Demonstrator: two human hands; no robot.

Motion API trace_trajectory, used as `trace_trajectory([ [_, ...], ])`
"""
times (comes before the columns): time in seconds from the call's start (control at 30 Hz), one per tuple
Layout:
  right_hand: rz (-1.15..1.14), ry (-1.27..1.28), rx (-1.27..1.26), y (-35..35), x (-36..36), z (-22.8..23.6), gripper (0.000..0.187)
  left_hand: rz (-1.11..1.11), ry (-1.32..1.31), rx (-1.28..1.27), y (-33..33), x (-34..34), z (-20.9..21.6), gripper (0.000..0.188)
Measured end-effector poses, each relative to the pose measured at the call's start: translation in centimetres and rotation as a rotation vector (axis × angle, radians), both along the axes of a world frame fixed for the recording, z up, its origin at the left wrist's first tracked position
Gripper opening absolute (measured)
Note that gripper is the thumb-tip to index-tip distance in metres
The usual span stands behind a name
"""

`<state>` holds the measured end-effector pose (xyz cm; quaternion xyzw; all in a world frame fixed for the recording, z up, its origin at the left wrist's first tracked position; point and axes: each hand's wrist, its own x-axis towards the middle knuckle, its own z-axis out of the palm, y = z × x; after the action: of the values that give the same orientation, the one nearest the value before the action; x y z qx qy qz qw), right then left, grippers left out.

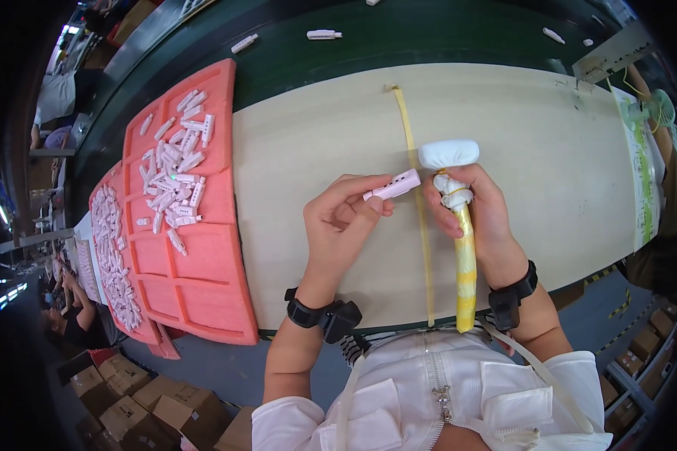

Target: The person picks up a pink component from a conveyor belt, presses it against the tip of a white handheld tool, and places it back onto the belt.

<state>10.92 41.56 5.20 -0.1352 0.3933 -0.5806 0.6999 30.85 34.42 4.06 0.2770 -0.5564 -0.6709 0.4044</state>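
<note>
My left hand (pixel 340 225) pinches a small pale pink stick-shaped device (pixel 396 184) between thumb and fingers, above the beige tabletop (pixel 316 143). A row of dark marks runs along the device's upper side. Close to its right end, my right hand (pixel 489 214) is closed round the neck of a mallet (pixel 466 278). White cloth wraps the mallet's head, which points away from me, and yellow tape covers its handle, which runs down toward my body. The device and the mallet are apart.
On the left, a pink foam tray (pixel 180 289) bears a loose heap of similar devices (pixel 174 169). Another heap (pixel 109 248) lies farther left. Behind the table runs a dark green conveyor belt (pixel 429 37) with several devices on it. Yellow tape (pixel 421 248) crosses the tabletop.
</note>
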Motion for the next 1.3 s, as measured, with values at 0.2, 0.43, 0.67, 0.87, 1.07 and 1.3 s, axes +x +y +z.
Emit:
trace_trajectory([
  [0.2,-0.024,0.054,0.044,1.0,0.1,-0.8,0.039,0.388,-0.017,-0.255,-3.1,3.3,6.4,0.024],
  [0.43,-0.077,-0.006,0.061,2.3,0.4,-0.7,0.025,1.166,-0.253,-1.311,-13.7,7.9,25.3,0.017],
  [0.67,-0.152,0.025,0.057,1.3,0.7,0.9,0.031,1.34,-1.008,-1.423,-24.9,11.8,37.3,0.027],
  [0.87,-0.161,0.016,0.047,1.2,-0.1,0.3,0.033,1.224,-0.651,-1.538,-26.1,9.4,32.0,0.025],
  [1.07,-0.082,0.066,-0.02,1.2,-0.5,0.6,0.035,0.73,-0.82,-1.159,-27.0,2.7,12.7,0.018],
  [1.3,-0.105,0.131,0.045,0.7,-0.2,1.4,0.029,0.63,-1.436,-1.146,-33.6,2.5,-2.7,0.038],
])
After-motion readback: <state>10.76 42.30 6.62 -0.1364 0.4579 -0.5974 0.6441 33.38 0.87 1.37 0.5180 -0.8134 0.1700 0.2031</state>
